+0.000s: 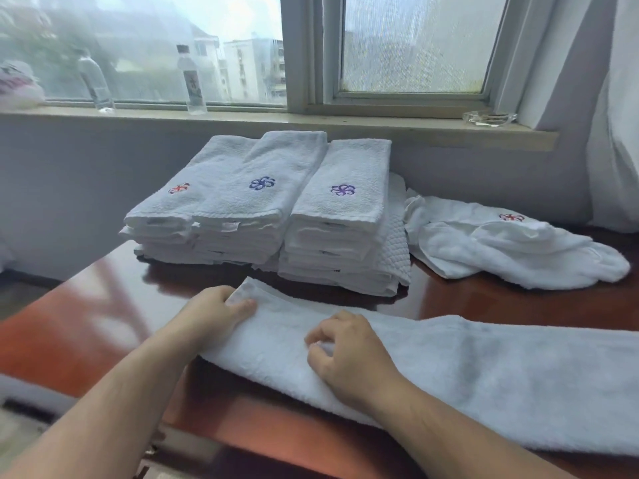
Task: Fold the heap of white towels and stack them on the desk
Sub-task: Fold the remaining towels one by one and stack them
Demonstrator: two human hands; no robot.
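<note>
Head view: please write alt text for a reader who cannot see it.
The left hand and right hand grip one end of a long white towel on a reddish desk. Behind stand stacks of folded towels; unfolded towels lie at right.

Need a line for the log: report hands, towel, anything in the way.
Left hand grips towel at left end; right hand pinches it further along. Towel lies long across desk. Folded stacks behind, apart; nothing blocking.

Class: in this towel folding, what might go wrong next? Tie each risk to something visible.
The long white towel, held at one end by left hand and right hand, trails right and may fold crooked. The uneven stacks of folded white towels overlap; another on top might slip.
</note>
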